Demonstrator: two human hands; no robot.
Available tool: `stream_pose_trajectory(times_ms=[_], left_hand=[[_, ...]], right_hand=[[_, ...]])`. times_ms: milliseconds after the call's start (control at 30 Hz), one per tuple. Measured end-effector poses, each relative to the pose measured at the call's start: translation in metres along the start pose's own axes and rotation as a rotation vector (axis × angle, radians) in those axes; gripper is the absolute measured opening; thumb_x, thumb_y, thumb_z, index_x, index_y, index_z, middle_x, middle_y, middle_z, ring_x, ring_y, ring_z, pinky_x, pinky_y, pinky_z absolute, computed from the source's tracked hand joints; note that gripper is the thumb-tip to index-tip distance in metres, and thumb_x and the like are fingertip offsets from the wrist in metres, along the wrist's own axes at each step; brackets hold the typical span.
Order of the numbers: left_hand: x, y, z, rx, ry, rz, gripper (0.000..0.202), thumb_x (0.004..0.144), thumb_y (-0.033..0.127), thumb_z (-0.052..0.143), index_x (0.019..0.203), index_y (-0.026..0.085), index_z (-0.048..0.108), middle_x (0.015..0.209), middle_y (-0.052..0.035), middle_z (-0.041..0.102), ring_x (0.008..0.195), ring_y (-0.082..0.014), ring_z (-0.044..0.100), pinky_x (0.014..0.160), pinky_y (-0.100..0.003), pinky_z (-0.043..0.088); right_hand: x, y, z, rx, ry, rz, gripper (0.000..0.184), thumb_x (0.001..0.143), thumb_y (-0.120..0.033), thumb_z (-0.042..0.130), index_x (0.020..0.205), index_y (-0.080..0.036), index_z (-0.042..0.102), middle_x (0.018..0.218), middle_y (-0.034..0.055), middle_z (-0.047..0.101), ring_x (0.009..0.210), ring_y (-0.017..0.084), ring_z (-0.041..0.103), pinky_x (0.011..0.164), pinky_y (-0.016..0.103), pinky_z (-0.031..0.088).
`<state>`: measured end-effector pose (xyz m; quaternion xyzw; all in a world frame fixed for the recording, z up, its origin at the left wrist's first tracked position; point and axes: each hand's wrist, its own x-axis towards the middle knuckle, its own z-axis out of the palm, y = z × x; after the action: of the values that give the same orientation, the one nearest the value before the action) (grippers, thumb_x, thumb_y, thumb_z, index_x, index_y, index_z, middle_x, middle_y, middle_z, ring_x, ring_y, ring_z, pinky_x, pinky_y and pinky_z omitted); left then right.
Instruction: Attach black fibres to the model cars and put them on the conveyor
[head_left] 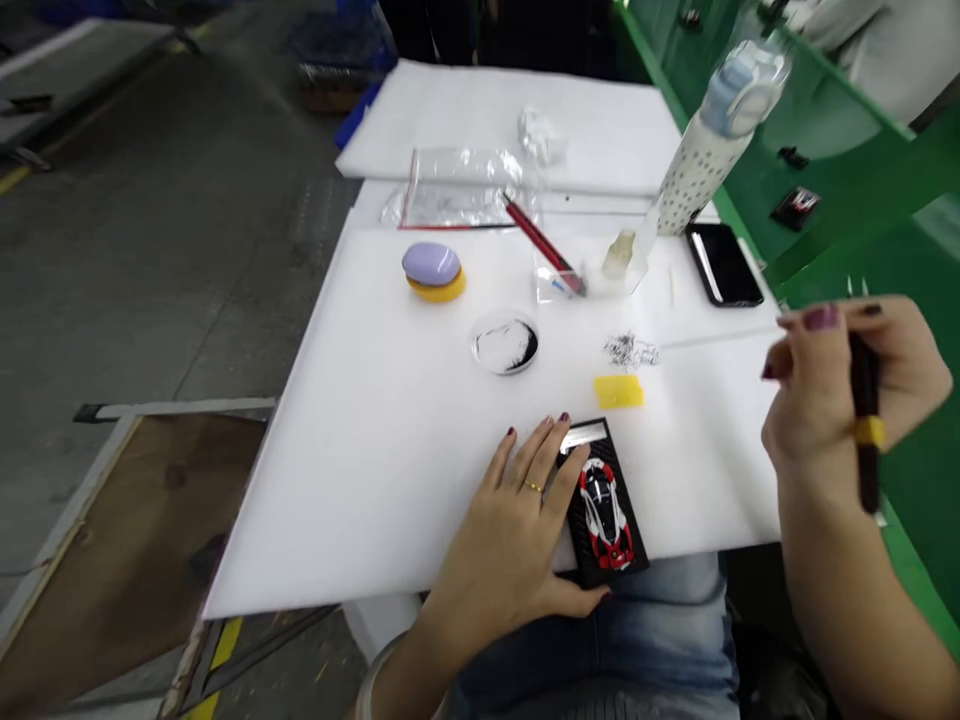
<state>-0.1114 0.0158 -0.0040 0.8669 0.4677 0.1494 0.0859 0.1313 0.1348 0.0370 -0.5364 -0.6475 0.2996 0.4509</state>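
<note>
My left hand (510,540) lies at the left side of a black display base (626,500), its index finger at the top end and its thumb by the near end, steadying it. On the base sits a red, white and black model car (604,515). My right hand (832,390) is raised off the table's right edge, fingers closed around a dark pen-like tool (868,480) with a yellow band. Whether the pinched thumb and finger hold anything small cannot be made out. Just beyond the base are a yellow strip (619,391) and a scatter of tiny black pieces (628,351).
A round clear dish (484,345) with black residue lies mid-table. Behind it are a purple-and-yellow oval object (433,268), a red pen-like tool (541,242), a clear plastic bag (465,185), a phone (724,265) and a tall dotted bottle (705,160). Green surfaces (922,400) border the right.
</note>
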Motion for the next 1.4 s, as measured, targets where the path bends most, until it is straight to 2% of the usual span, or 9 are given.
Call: stream_pose_trajectory(times_ms=[200,333,467,700,767,867,1000,1200,1400], left_hand=[[-0.001,-0.002,0.006,0.038,0.067,0.023,0.127,0.053,0.082,0.080,0.149,0.010,0.039,0.158,-0.0278,0.043,0.143,-0.0446,0.045,0.114,-0.064,0.040],[-0.002,-0.004,0.006,0.029,0.063,0.036,0.130,0.051,0.084,0.079,0.150,0.010,0.037,0.158,-0.0281,0.043,0.145,-0.0437,0.044,0.113,-0.064,0.043],[-0.001,-0.004,-0.001,-0.020,0.021,0.025,0.129,0.053,0.082,0.078,0.152,0.010,0.036,0.161,-0.0280,0.038,0.147,-0.0443,0.043,0.115,-0.066,0.043],[0.003,0.001,-0.007,-0.114,0.023,-0.004,0.125,0.063,0.089,0.065,0.153,0.008,0.033,0.162,-0.0259,0.037,0.150,-0.0445,0.038,0.116,-0.067,0.043],[0.005,0.002,-0.007,-0.139,0.032,-0.016,0.123,0.064,0.089,0.064,0.153,0.008,0.033,0.162,-0.0238,0.039,0.150,-0.0436,0.039,0.117,-0.065,0.044],[0.007,0.003,-0.006,-0.166,0.059,-0.034,0.122,0.067,0.090,0.061,0.154,0.009,0.032,0.159,-0.0224,0.044,0.147,-0.0424,0.044,0.118,-0.062,0.044],[0.007,0.002,-0.004,-0.230,0.116,-0.059,0.112,0.074,0.086,0.053,0.154,0.012,0.032,0.157,-0.0192,0.049,0.143,-0.0394,0.050,0.118,-0.058,0.044],[0.003,0.003,0.004,-0.282,0.143,-0.105,0.084,0.087,0.063,0.046,0.155,0.017,0.032,0.160,-0.0132,0.047,0.145,-0.0363,0.048,0.119,-0.057,0.041],[0.002,0.004,0.006,-0.308,0.153,-0.110,0.064,0.095,0.042,0.035,0.155,0.018,0.034,0.161,-0.0102,0.046,0.148,-0.0304,0.043,0.122,-0.051,0.036]], right_hand=[[0.096,-0.020,0.011,-0.188,0.104,-0.220,0.031,0.091,-0.058,0.063,0.091,-0.027,0.066,0.062,0.0002,0.055,0.063,0.020,0.058,0.059,0.033,0.043],[0.125,-0.016,0.028,-0.306,0.223,-0.349,0.035,0.094,-0.055,0.058,0.080,-0.024,0.063,0.059,-0.0001,0.053,0.058,0.018,0.049,0.063,0.034,0.041],[0.119,-0.013,0.022,-0.293,0.052,-0.281,0.040,0.091,-0.061,0.062,0.082,-0.023,0.066,0.061,0.0005,0.061,0.054,0.016,0.049,0.062,0.033,0.039],[0.081,-0.011,-0.015,0.142,0.081,-0.170,0.065,0.090,-0.084,0.037,0.085,-0.026,0.067,0.065,0.0035,0.060,0.056,0.018,0.053,0.054,0.033,0.042],[0.074,-0.011,-0.020,0.133,0.083,-0.183,0.049,0.087,-0.076,0.057,0.084,-0.028,0.068,0.071,0.0028,0.061,0.064,0.018,0.057,0.059,0.033,0.047],[0.068,-0.013,-0.019,0.051,-0.074,-0.158,0.033,0.075,-0.051,0.086,0.095,-0.027,0.073,0.083,0.0022,0.069,0.077,0.019,0.066,0.068,0.033,0.055],[0.072,-0.009,-0.003,0.031,-0.242,-0.053,0.032,0.082,-0.052,0.077,0.086,-0.020,0.075,0.078,0.0054,0.073,0.071,0.017,0.067,0.062,0.030,0.055],[0.071,0.010,0.034,0.024,-0.151,0.197,0.026,0.075,-0.034,0.078,0.083,-0.021,0.057,0.060,0.0007,0.069,0.053,0.015,0.063,0.049,0.027,0.048],[0.058,0.003,0.025,0.149,-0.232,0.234,0.032,0.073,-0.034,0.081,0.077,-0.022,0.052,0.056,-0.0016,0.066,0.048,0.011,0.058,0.044,0.022,0.041]])
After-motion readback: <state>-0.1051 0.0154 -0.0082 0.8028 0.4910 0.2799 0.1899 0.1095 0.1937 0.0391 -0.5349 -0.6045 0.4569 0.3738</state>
